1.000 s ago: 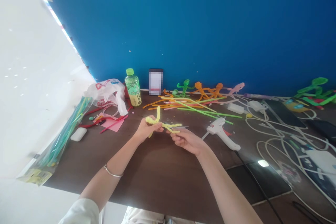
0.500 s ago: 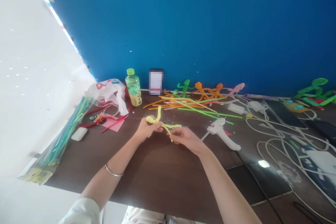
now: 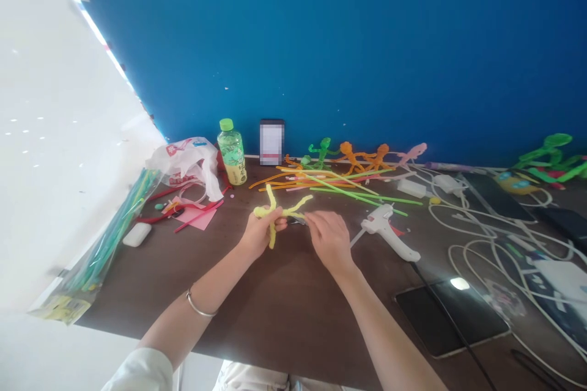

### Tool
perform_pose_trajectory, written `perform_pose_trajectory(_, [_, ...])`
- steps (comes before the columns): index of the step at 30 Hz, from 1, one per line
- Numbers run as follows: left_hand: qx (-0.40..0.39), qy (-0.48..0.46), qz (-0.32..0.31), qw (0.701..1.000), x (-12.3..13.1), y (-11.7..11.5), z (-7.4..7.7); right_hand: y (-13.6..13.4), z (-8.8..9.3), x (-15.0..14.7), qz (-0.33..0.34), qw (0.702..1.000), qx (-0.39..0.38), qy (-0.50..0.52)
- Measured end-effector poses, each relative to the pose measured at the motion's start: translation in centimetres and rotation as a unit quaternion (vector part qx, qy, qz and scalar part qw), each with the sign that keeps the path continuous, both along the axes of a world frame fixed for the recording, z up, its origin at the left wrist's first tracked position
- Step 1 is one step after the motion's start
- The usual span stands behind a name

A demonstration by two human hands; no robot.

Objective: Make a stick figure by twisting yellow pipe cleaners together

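Note:
My left hand (image 3: pixel 259 232) grips a yellow pipe-cleaner figure (image 3: pixel 275 214) at its middle, with its limbs sticking out above, below and to the right. My right hand (image 3: pixel 329 238) is just right of the figure, its fingers curled and not touching it. A small metal blade of what look like scissors (image 3: pixel 296 219) runs from those fingers towards my left hand. The hand hides the rest of the scissors.
A white hot glue gun (image 3: pixel 385 229) lies right of my hands. Loose orange and green pipe cleaners (image 3: pixel 339 186) and several pipe-cleaner figures lie beyond. A green-capped bottle (image 3: pixel 232 153), plastic bags, pink paper and tangled white cables surround them on the dark wooden table (image 3: pixel 275 299).
My right hand has let go of the yellow figure and drawn slightly right and nearer me. The figure has turned in my left hand, with its right limb now angled upward. The scissors blade now points towards my left hand.

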State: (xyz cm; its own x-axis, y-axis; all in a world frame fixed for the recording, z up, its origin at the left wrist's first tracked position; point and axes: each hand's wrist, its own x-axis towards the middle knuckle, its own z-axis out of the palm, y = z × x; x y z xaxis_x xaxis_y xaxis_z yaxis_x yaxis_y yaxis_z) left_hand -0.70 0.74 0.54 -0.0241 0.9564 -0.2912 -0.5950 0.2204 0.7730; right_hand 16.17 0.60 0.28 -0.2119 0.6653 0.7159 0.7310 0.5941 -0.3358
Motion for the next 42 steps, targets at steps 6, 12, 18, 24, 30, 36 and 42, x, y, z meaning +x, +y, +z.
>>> perform_pose_trajectory(6, [0.065,0.045,-0.004,0.997,-0.8,0.3,-0.4,0.4,0.8,-0.3,-0.022,0.876,-0.372,0.307])
perform_pose_trajectory(12, [0.125,0.151,-0.058,0.979,-1.2,0.0,-0.3,0.5,1.4,-0.3,0.12,0.601,-0.688,0.387])
perform_pose_trajectory(18, [0.145,0.188,-0.074,0.968,-1.4,-0.2,0.2,0.7,1.0,0.4,0.113,0.579,-0.729,0.347])
perform_pose_trajectory(24, [0.133,0.18,-0.058,0.973,-1.4,-0.3,0.4,1.0,0.7,0.1,0.144,0.542,-0.707,0.431])
perform_pose_trajectory(30, [0.133,0.178,-0.061,0.973,-1.3,-0.3,0.4,1.0,0.3,-0.6,0.103,0.5,-0.721,0.468])
perform_pose_trajectory(36, [0.138,0.184,-0.053,0.972,-1.4,-0.2,0.4,1.0,0.6,-0.8,0.085,0.471,-0.693,0.539])
perform_pose_trajectory(42, [0.094,0.165,-0.011,0.982,-0.7,-0.2,0.0,0.6,0.3,-1.2,0.084,0.6,-0.584,0.54])
